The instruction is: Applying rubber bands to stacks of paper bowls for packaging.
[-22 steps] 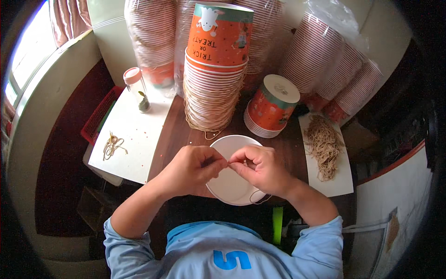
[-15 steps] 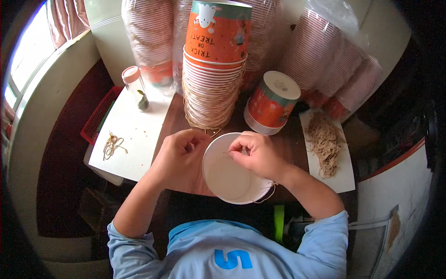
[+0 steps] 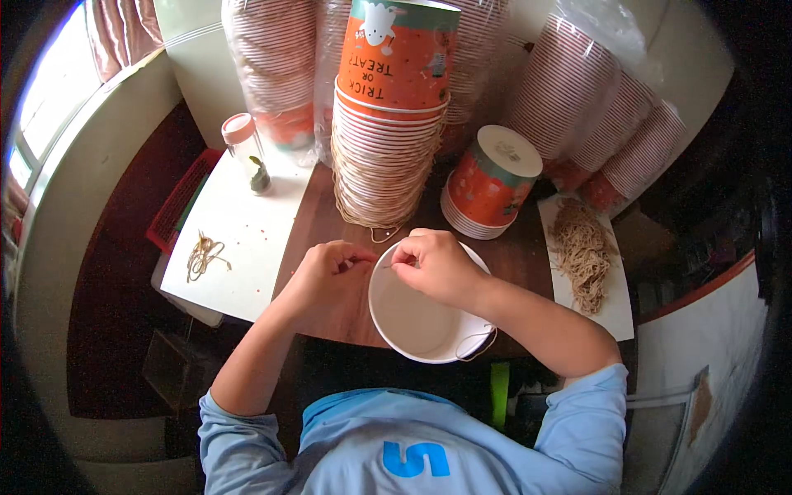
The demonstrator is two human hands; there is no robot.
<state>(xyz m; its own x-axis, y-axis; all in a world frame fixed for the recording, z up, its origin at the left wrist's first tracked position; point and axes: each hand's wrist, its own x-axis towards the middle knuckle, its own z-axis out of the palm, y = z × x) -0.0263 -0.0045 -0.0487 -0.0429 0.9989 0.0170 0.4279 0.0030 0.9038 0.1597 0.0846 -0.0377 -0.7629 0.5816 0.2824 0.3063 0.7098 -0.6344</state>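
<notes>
A white-lined paper bucket (image 3: 417, 322) stands mouth up at the table's near edge, tilted toward me. A thin cord (image 3: 476, 345) loops at its right rim, with an end poking inside. My right hand (image 3: 441, 268) reaches over the mouth. Its thumb and forefinger pinch a short cord end just inside the left rim. Outside that rim, my left hand (image 3: 330, 272) is closed, fingertips pressed together near the bucket wall; what they hold, if anything, is hidden.
Behind the bucket rises a tall stack of upside-down orange buckets (image 3: 388, 157) with cord handles. A shorter stack (image 3: 491, 186) stands to its right. Tan cords (image 3: 582, 256) lie at right, a small cord bundle (image 3: 205, 257) at left near a pink-lidded bottle (image 3: 246, 153). Wrapped bucket stacks (image 3: 565, 91) line the back.
My right hand has moved left across the mouth to the left rim, still pinching the cord end. My left hand has come slightly nearer to me, its fingers beside the rim.
</notes>
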